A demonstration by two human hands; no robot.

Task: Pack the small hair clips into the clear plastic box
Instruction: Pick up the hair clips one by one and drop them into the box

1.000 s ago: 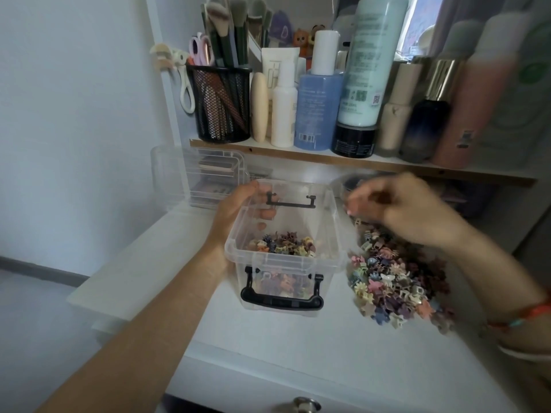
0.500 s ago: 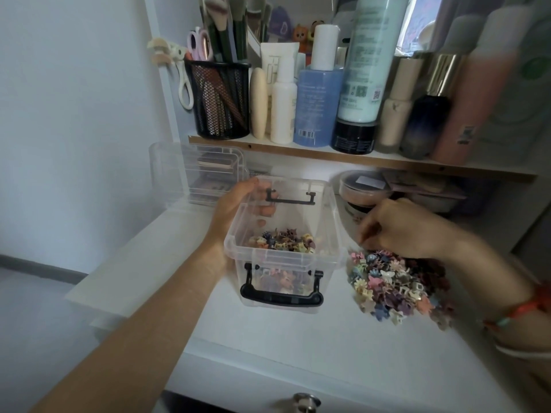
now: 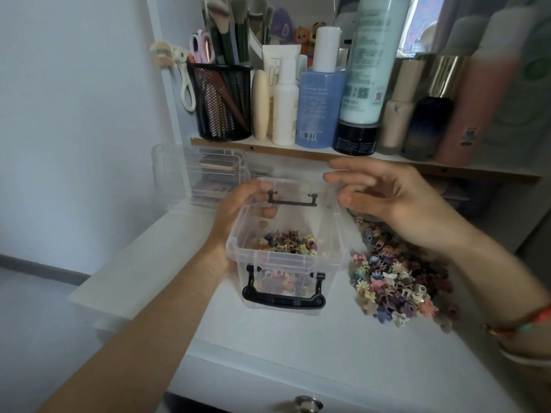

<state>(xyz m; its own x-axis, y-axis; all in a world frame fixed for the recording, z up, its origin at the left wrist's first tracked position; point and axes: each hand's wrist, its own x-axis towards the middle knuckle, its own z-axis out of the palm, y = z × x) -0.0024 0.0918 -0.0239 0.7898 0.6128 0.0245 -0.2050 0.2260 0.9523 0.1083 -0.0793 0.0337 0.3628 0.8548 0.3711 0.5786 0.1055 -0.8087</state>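
While the left hand (image 3: 238,210) is gripping the clear plastic box (image 3: 283,258) to steady it, the right hand (image 3: 387,195) is hovering over its rim, loosely open, holding nothing I guess.

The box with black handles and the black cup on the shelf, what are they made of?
Small clear box: likely glossy transparent plastic; hair clips show through its walls. Black front handle: opaque moulded plastic, apparently. Black mesh cup: probably matt metal; brush handles show through.
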